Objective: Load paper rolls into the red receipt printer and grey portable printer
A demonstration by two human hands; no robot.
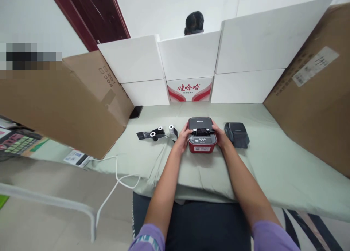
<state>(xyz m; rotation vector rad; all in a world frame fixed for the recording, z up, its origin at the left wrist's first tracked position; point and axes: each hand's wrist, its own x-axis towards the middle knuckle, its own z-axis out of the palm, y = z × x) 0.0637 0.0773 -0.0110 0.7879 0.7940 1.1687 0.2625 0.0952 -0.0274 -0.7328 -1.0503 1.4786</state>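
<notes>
A small red box-shaped machine with a dark grey lid, like a label printer (202,148), stands on the cloth-covered table in front of me. My left hand (182,137) grips its left side, thumb near the top front edge. On the opposite side my right hand (219,135) holds it the same way. Across the front of the lid a strip of shiny black film (201,132) shows between my thumbs. Left of the printer lie black ribbon rolls (153,135) with white cores, their film partly unwound, and a white roll (171,130). A dark grey case-like object (237,134) sits close to my right hand.
White boxes (188,56) form a wall behind the table, with a person's head (194,22) above it. Brown cardboard panels (90,94) close off both sides. A black phone (136,112) lies at the back left. A white cable (117,171) hangs off the front left edge.
</notes>
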